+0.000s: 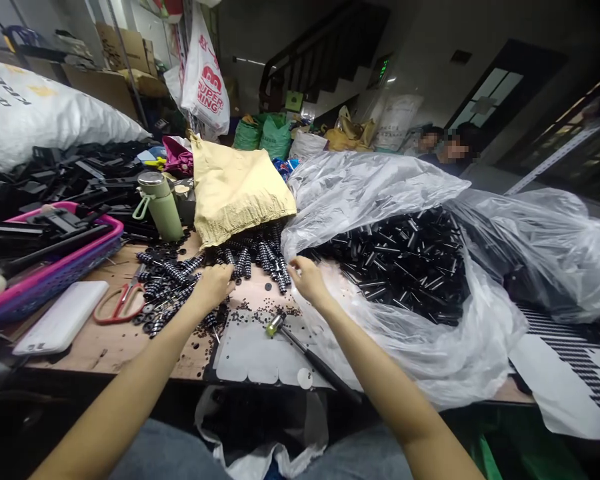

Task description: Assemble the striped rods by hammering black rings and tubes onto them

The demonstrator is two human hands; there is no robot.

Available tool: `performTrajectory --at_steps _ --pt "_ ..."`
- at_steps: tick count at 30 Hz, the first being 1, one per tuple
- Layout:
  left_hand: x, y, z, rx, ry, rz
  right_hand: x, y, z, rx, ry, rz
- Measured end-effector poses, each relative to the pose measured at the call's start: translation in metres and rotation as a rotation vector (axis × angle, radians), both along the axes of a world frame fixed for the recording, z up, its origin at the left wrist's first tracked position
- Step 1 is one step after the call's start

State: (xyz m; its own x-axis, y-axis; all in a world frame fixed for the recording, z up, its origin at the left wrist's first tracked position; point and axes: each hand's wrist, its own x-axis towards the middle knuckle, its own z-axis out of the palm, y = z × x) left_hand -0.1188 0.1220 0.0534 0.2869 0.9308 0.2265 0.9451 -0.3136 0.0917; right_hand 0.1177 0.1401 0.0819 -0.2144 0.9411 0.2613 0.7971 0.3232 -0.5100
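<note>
My left hand [214,285] is at the near edge of a pile of black ridged pieces [173,270] with pale bands, its fingers curled; what they hold, if anything, is hidden. More ridged pieces [265,260] lie just beyond, between my hands. Beside them is my right hand [307,279], fingers bent together by the edge of a clear plastic bag [380,180]. I cannot make out what is in its fingertips. Black tube-like parts [405,260] fill the open bag. A hammer [310,357] rests below my right hand, its head on a white sheet [250,357].
Small dark rings [260,313] are scattered over the worktable [105,350]. A yellow sack [240,190] stands behind the ridged pieces. At left are scissors [120,303], a white phone [63,317], a green bottle [160,207] and a pink-rimmed basket [95,243]. Two people [450,147] are behind.
</note>
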Motion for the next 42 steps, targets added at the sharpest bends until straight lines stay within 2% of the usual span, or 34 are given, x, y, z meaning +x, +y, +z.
performTrajectory --at_steps 3,6,10,13,16,19,22,25,27,29,31,32,34,38,42 --pt "0.003 -0.033 0.002 -0.014 -0.285 0.020 -0.073 0.023 -0.004 -0.099 0.060 0.144" --pt "0.007 -0.073 -0.003 -0.116 -0.443 0.082 -0.141 0.047 -0.013 -0.258 0.121 0.180" --pt "0.020 -0.114 -0.022 -0.162 -0.373 0.129 -0.202 0.069 -0.026 -0.526 0.194 0.102" --pt "0.028 -0.124 -0.035 -0.168 -0.329 0.129 -0.220 0.076 -0.029 -0.660 0.266 0.080" --pt "0.025 -0.120 -0.036 -0.206 -0.511 0.125 -0.209 0.074 -0.029 -0.716 0.348 0.108" --pt "0.018 -0.111 -0.029 -0.209 -0.856 0.204 -0.168 0.055 -0.032 -0.738 0.420 0.164" --pt "0.019 -0.099 -0.023 -0.243 -1.265 0.330 -0.111 0.012 -0.038 -0.772 0.468 0.225" --pt "0.035 -0.088 -0.019 -0.482 -1.585 0.342 -0.063 -0.043 -0.042 -0.835 0.479 0.244" --pt "0.050 -0.084 -0.018 -0.645 -1.708 0.314 -0.041 -0.074 -0.040 -0.756 0.477 0.197" --pt "0.066 -0.083 -0.017 -0.757 -1.751 0.288 -0.025 -0.096 -0.035 -0.495 0.390 0.185" --pt "0.078 -0.085 -0.015 -0.837 -1.720 0.253 -0.013 -0.106 -0.029 -0.207 0.218 0.252" --pt "0.083 -0.087 -0.014 -0.865 -1.691 0.232 -0.008 -0.109 -0.026 -0.112 0.135 0.292" --pt "0.089 -0.090 -0.011 -0.895 -1.680 0.169 -0.001 -0.111 -0.024 -0.045 0.055 0.318" --pt "0.089 -0.094 -0.004 -0.886 -1.829 0.032 0.007 -0.115 -0.027 -0.043 0.133 0.279" --pt "0.086 -0.099 -0.003 -0.919 -1.815 0.067 0.005 -0.128 -0.026 -0.070 0.252 0.332"
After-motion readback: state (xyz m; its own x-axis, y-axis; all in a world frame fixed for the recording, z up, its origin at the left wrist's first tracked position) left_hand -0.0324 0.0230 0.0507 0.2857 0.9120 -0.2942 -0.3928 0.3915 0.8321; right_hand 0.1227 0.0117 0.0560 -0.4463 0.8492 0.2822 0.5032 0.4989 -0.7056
